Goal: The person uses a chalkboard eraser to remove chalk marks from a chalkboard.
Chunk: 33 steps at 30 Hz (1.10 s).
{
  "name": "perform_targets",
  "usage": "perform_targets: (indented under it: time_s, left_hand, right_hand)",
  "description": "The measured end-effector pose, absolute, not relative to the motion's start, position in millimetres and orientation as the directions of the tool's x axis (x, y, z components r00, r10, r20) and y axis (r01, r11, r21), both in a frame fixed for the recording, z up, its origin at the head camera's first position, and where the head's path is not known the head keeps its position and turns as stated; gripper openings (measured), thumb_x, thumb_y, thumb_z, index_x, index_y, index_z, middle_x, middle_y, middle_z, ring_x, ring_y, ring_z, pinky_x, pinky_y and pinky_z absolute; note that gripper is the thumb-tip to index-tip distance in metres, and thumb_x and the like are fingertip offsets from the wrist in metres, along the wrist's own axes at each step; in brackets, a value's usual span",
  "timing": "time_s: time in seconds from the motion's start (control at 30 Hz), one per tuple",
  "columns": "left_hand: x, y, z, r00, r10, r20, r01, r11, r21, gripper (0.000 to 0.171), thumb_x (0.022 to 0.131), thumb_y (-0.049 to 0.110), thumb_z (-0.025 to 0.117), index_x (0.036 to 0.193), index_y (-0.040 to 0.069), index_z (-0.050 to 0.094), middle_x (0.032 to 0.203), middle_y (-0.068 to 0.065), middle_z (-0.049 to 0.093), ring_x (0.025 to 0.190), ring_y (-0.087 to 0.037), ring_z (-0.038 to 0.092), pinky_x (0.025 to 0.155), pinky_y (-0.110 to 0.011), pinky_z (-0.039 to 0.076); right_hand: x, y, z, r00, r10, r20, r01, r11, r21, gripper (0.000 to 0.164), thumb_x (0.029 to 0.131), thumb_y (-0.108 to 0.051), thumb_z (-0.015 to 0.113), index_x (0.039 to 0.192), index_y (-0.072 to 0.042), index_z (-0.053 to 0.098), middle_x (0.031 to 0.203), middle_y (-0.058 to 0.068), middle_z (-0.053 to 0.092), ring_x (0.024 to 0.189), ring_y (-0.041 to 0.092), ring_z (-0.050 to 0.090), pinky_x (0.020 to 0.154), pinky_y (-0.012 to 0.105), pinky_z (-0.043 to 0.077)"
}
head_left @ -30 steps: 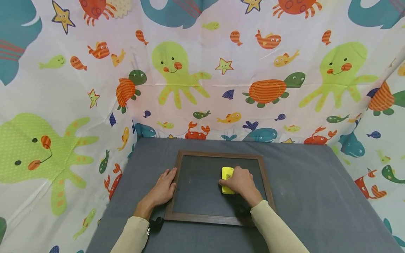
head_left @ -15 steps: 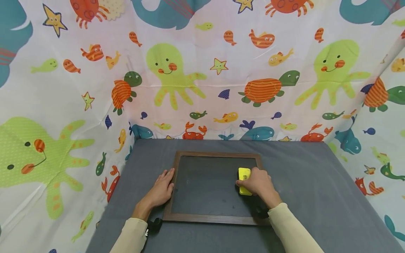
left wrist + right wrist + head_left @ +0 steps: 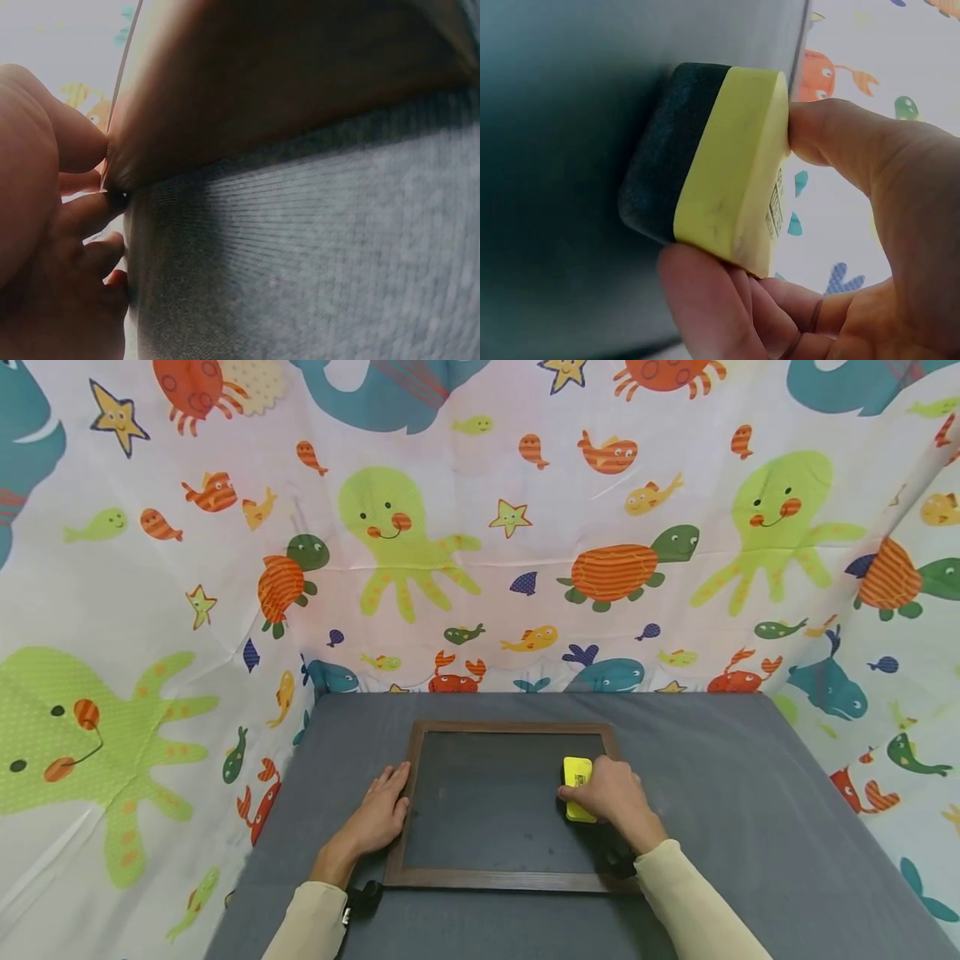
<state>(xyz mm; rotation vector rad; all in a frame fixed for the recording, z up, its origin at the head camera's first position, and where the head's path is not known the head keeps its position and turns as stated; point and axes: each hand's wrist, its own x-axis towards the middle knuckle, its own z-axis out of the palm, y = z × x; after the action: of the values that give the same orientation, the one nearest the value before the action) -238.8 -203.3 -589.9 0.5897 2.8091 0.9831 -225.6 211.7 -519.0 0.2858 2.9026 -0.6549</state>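
A chalkboard (image 3: 480, 810) in a brown wooden frame (image 3: 517, 881) lies flat on a grey cloth. My right hand (image 3: 611, 793) grips a yellow eraser (image 3: 578, 789) on the right part of the board. The right wrist view shows the eraser's dark felt side (image 3: 671, 150) facing the board, the thumb on one end and fingertips on the other. My left hand (image 3: 378, 810) rests at the frame's left side with its fingers extended. In the left wrist view, the left fingers (image 3: 97, 217) touch the frame's edge.
Grey cloth (image 3: 720, 827) covers the table around the board. Behind and at both sides hangs a white curtain (image 3: 450, 410) printed with sea animals. A dark wrist camera (image 3: 365, 900) is strapped at the left wrist, low over the cloth.
My right hand has slid the eraser rightward across the board, mostly during the first half second. My left hand has kept its place at the frame. The head view has shifted slightly.
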Motion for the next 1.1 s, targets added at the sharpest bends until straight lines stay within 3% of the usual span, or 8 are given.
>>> perform_targets:
  time_s: [0.17,0.43,0.57,1.1]
  left_hand:
    - [-237.3,-204.7,-589.4,-0.916,0.396,0.064,0.342,0.686,0.642,0.064,0.113,0.009,0.051,0.170,-0.007,0.028,0.175,-0.032,0.031,0.163,-0.058,0.020,0.128,-0.078,0.015]
    - [-238.1,-204.1,-587.1,-0.923,0.385,-0.012,0.298,0.733,0.611,0.066,0.114,0.008,0.050,0.172,-0.005,0.021,0.180,-0.024,0.024,0.168,-0.049,0.014,0.135,-0.070,0.011]
    - [-238.6,-202.5,-589.3,-0.921,0.390,0.016,0.317,0.723,0.614,0.065,0.114,0.008,0.050,0.172,-0.006,0.024,0.178,-0.026,0.027,0.167,-0.052,0.017,0.133,-0.072,0.013]
    - [-238.2,-205.1,-597.1,-0.912,0.400,0.091,0.355,0.659,0.663,0.064,0.114,0.013,0.051,0.170,-0.006,0.029,0.175,-0.031,0.031,0.164,-0.056,0.020,0.130,-0.076,0.013]
  right_hand:
    - [-227.8,224.8,-501.8,-0.975,0.145,-0.169,0.205,0.882,-0.425,0.066,0.086,-0.053,0.086,0.109,0.006,0.066,0.089,0.016,0.067,0.075,0.029,0.064,0.061,0.038,0.056]
    - [-228.2,259.4,-467.9,-0.978,0.153,-0.145,0.201,0.884,-0.423,0.067,0.088,-0.055,0.082,0.112,0.006,0.065,0.092,0.018,0.066,0.077,0.031,0.065,0.058,0.035,0.055]
    - [-222.7,282.5,-458.7,-0.972,0.174,-0.161,0.226,0.884,-0.410,0.067,0.090,-0.055,0.080,0.111,0.007,0.063,0.092,0.019,0.065,0.077,0.031,0.065,0.058,0.036,0.055]
    - [-196.7,347.3,-487.4,-0.926,0.230,-0.298,0.333,0.870,-0.363,0.076,0.090,-0.054,0.081,0.116,0.014,0.059,0.093,0.022,0.061,0.082,0.035,0.062,0.064,0.040,0.054]
